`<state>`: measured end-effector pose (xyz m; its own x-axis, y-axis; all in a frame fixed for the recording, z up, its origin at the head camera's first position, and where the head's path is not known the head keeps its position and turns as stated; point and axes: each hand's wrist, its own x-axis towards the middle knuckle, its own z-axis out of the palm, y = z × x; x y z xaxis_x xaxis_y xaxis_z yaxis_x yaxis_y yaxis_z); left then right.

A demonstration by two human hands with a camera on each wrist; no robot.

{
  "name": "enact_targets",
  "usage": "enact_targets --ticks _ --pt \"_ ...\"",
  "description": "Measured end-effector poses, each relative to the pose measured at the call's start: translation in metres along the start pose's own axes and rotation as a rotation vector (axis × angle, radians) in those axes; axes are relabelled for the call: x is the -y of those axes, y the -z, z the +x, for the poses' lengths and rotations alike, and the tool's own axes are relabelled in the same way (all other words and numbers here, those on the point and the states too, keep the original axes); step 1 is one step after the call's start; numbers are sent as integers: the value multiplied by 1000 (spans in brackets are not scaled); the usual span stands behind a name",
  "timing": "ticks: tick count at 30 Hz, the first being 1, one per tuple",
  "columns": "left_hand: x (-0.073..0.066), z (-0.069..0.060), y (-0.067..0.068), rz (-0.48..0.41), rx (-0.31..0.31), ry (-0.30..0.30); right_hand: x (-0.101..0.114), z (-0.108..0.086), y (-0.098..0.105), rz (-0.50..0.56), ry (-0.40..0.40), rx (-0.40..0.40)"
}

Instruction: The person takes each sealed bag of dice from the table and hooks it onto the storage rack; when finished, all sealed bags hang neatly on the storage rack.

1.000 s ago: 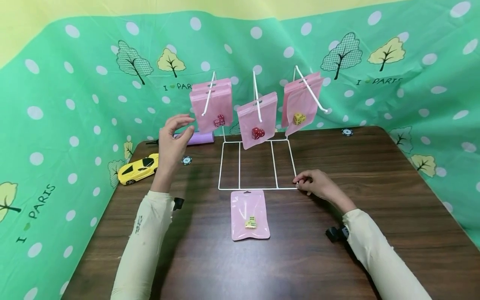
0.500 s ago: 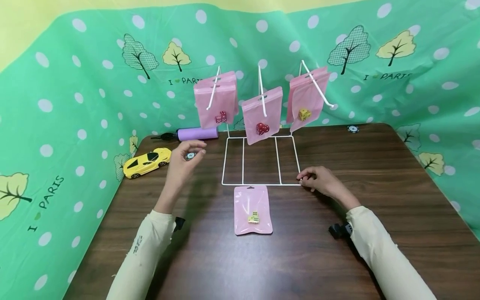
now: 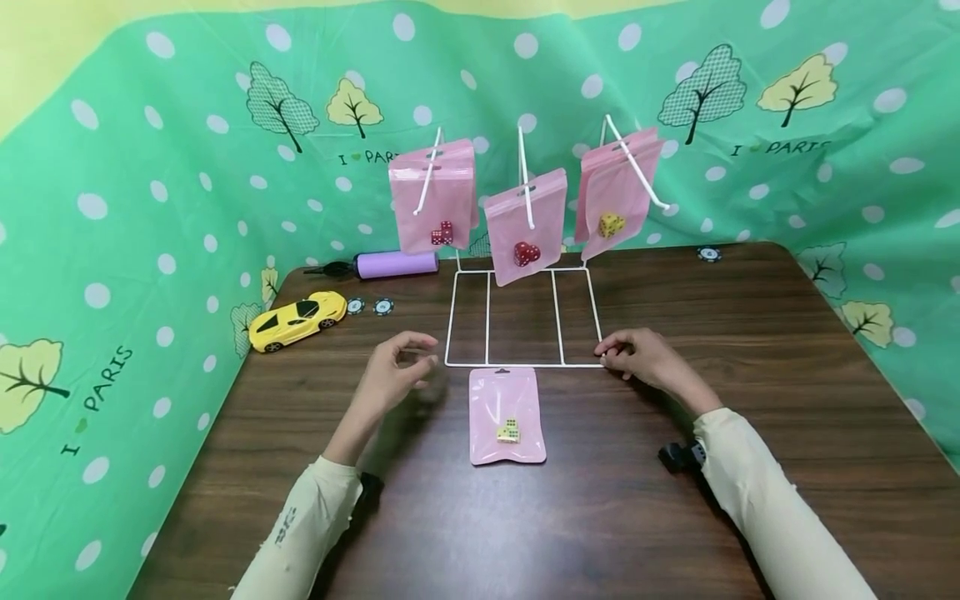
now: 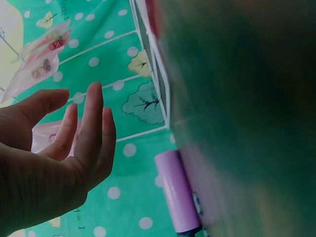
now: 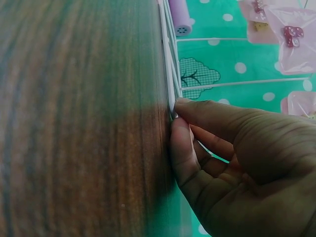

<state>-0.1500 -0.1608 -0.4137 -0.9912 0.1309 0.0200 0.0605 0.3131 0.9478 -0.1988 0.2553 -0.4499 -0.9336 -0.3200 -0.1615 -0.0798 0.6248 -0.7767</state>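
A white wire rack stands on the table, and my right hand pinches its front right corner. In the right wrist view, thumb and finger meet on the rack's wire. My left hand hovers left of the rack, fingers loosely bent around nothing. Just right of it a pink zip bag with yellow dice lies flat on the table. More pink bags hang from the rack's hooks: left bags with red dice, a middle bag with red dice, right bags with yellow dice.
A yellow toy car sits at the table's left, beside two poker chips. Behind them lies a purple hand pump. Another chip is at the back right. A green printed cloth encloses the table.
My left hand has come down from beside the left hanging bags toward the flat bag. The left bags swung slightly. My right hand keeps its pinch on the rack's corner.
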Motion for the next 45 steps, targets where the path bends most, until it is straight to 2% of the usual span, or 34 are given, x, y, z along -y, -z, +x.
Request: enact_targets --ticks 8,11,15,18,24,31,38,42,45 --pt "10 -10 -15 110 122 -78 0 -1 2 -12 8 -15" --pt "10 -14 -19 106 149 -63 0 -2 3 -12 1 -12" --pt "12 -19 -23 67 205 2 0 -3 4 -5 -6 -10" --pt "14 -21 -26 84 237 29 -1 -2 4 -3 -8 -12" --pt "18 -20 -30 178 297 -13 -3 -2 3 -1 -4 -6" --pt "14 -20 -39 254 289 -36 -3 -3 4 -1 6 -7" --pt "13 -19 -51 400 241 -108 -2 -1 1 -5 -1 2" --pt "12 -19 -57 480 214 -117 -1 0 1 -12 4 -2" --pt "10 -20 -60 507 202 -109 -2 2 1 -13 5 0"
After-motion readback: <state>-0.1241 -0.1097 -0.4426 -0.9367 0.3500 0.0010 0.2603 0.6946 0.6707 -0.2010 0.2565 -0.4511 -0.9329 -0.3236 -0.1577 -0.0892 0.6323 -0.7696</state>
